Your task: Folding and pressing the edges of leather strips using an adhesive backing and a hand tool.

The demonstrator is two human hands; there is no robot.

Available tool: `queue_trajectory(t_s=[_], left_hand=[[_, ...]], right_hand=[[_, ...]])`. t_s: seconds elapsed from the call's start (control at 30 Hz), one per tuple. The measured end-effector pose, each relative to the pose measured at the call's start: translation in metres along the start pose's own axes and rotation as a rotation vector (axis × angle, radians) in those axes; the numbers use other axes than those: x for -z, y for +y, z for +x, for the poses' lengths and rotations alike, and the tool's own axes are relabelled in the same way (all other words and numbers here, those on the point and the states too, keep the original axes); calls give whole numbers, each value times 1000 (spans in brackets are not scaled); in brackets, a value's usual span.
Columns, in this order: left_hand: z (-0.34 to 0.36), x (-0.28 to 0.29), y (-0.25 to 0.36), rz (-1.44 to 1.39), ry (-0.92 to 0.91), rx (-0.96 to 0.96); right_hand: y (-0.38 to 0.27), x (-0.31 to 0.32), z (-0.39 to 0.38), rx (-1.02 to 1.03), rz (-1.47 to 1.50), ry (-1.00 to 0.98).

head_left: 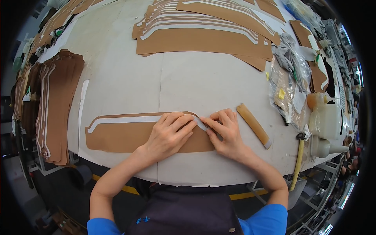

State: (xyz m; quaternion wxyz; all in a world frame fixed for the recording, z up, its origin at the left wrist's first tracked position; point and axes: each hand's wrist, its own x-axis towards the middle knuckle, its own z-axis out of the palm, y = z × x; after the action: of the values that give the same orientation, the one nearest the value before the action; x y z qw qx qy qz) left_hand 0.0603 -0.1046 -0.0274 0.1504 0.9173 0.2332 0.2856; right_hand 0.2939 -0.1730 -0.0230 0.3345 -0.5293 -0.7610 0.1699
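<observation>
1. Desk: one, under both hands; likely a flat support.
2. Far panel stack: beyond the hands, fanned, probably so each lifts off singly. Several, overlap blocks a count.
3. Left panel pile: left of left hand, apparently kept aside to free working room. Several, uncountable.
4. Brown panel: one, under left hand, right end at right hand; lies flat, long edge towards the person, seemingly for easy reach.
5. Hands: two. Left hand half-curled over panel, seemingly steadying; can't tell if it grips. Right hand has thumb and forefinger nearly together at the strip's right end; can't tell what's pinched.
6. White strip: one on this panel, along its far edge, running under left hand's fingers.
7. Tan bar: one, just right of right hand, presumably within grabbing range.
</observation>
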Motion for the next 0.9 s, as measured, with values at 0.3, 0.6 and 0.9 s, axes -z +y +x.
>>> queue_trajectory(t_s=[0.3, 0.6, 0.9], left_hand=[[0, -4, 2, 12, -27, 29], [-46, 66, -7, 39, -26, 263], [-143, 161, -54, 163, 30, 810]], right_hand=[[-9, -7, -6, 175, -240, -20], [-3, 11, -17, 127, -220, 12], [-25, 73, -43, -22, -455, -91]])
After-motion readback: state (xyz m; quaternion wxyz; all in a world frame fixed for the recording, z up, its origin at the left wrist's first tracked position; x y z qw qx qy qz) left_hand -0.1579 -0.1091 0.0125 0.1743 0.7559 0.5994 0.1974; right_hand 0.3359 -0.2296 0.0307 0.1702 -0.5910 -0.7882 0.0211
